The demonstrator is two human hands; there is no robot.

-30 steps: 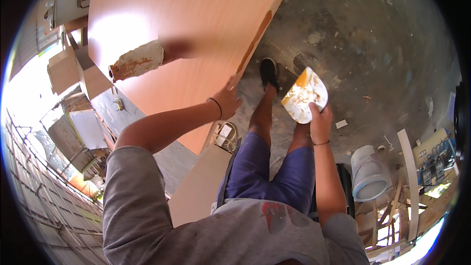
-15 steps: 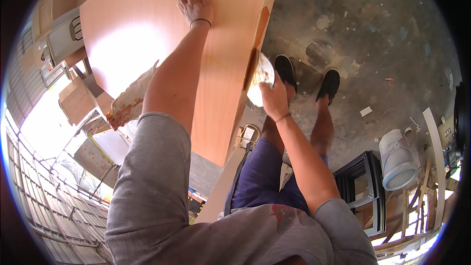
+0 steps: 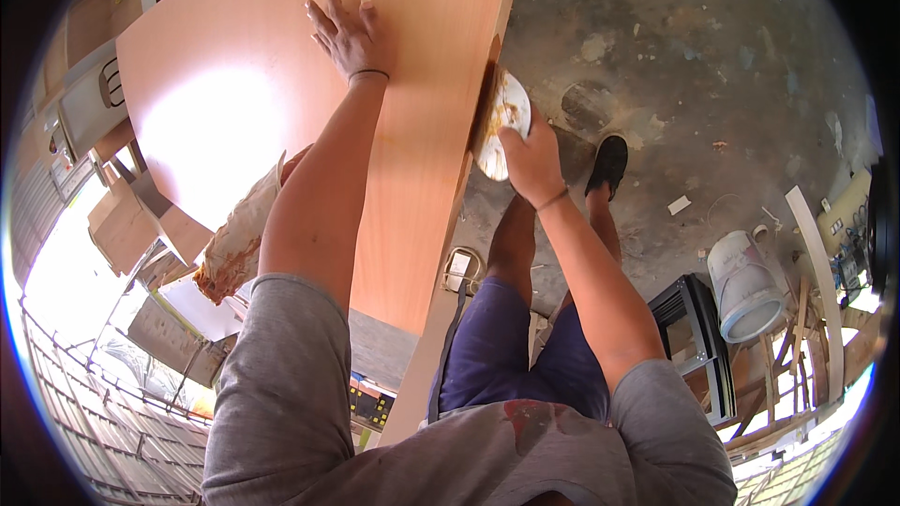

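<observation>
My left hand (image 3: 349,37) lies with its fingers spread on the smooth light-brown wooden panel (image 3: 422,28), which has a bright glare on its left part. In my right hand (image 3: 534,157) is a white round disc (image 3: 510,112) with brown smears, gripped by its near right rim with the thumb on top. The disc's far side is up against the panel's right edge (image 3: 480,117), where a dark brown patch shows beside it. Whether the disc touches the edge along its whole side is hidden from me.
A white bucket (image 3: 745,290) lies tilted on the stained concrete floor (image 3: 656,66) at right, near a black frame (image 3: 698,347) and wood scraps. My shoe (image 3: 609,161) stands close to the panel. Torn brown-and-white wrapping (image 3: 234,244) lies beyond my left forearm.
My right hand and the disc have shifted slightly up along the panel's edge. My left hand stays spread on the panel while the view has moved a little.
</observation>
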